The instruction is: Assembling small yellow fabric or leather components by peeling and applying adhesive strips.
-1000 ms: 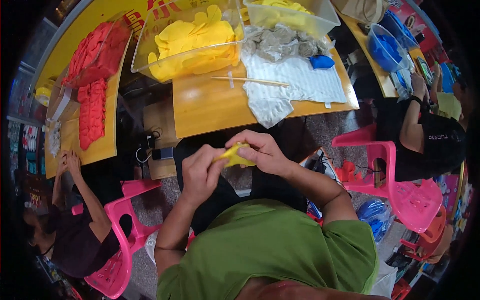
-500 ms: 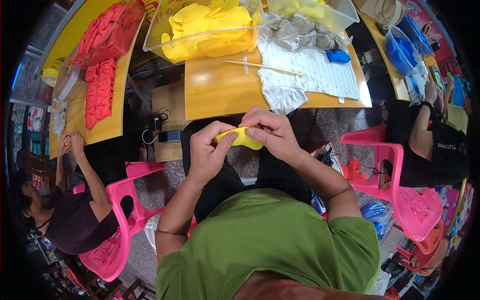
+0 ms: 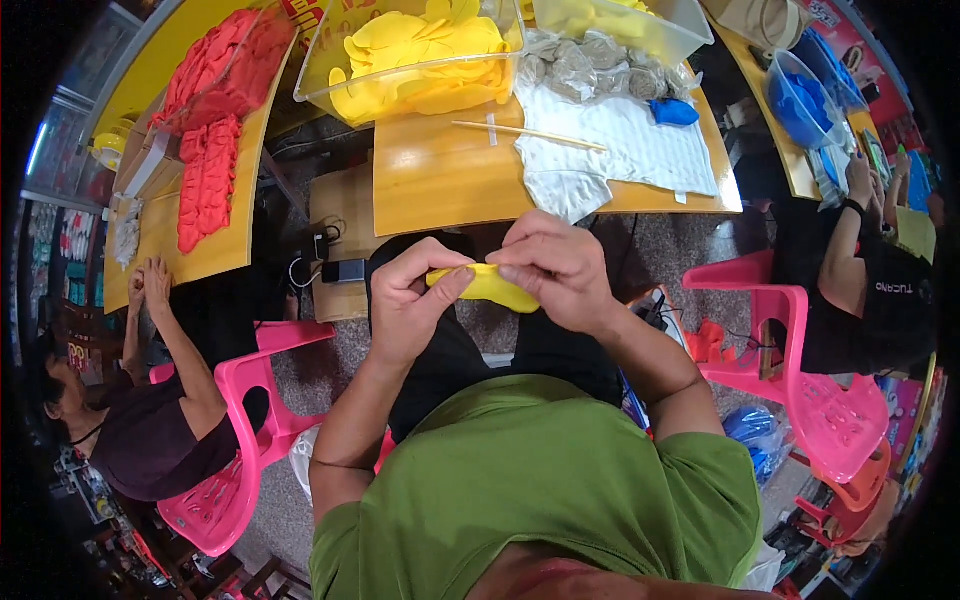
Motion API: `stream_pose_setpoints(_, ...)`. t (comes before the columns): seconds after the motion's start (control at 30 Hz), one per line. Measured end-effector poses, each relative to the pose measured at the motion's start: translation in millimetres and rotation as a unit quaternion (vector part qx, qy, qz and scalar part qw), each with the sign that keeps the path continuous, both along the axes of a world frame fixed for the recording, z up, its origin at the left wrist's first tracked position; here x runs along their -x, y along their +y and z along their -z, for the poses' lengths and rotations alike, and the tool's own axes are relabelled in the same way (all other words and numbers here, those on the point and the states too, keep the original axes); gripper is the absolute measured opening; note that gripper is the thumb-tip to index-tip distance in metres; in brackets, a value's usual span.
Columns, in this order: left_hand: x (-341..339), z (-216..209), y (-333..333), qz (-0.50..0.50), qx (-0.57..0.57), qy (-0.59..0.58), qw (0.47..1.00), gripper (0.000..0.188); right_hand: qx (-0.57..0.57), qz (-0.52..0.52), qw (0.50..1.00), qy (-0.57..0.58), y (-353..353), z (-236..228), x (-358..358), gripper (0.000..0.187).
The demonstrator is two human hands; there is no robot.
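Between both hands, above my lap, is a small soft yellow piece that looks like cloth or foam. My left hand pinches its left end between thumb and fingers. At its upper right edge, my right hand also pinches it, thumb facing me. The loose lower part of the piece hangs between and below the thumbs. Its far side is hidden by my fingers. A clear bin of flat yellow pieces stands on the table ahead.
On the table lie a white cloth, a thin wooden stick, a blue bundle and several greyish plastic-wrapped bundles. Co-workers sit at both sides on pink chairs. Red pieces cover part of the left table.
The yellow piece has flattened and stretched wider between my hands. My right hand has moved slightly right, its fingers more curled. Both hands keep their pinch.
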State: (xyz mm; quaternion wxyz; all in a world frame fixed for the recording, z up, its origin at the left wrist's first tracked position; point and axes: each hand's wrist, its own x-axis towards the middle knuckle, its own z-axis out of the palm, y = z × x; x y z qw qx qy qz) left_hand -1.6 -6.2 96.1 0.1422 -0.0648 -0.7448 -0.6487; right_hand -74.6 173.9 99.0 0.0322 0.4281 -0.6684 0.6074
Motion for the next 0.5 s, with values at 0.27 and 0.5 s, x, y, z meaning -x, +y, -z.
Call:
stream_pose_setpoints(0.27,0,-8,8,0.087,-0.103,-0.180,0.974,0.022,0.051,-0.089,0.960,-0.260,1,20,5,0.001)
stream_pose_setpoints(0.5,-2,-10,13,0.016,-0.080,-0.155,0.985,0.016,-0.032,-0.078,0.962,-0.260,10,9,-6,0.016)
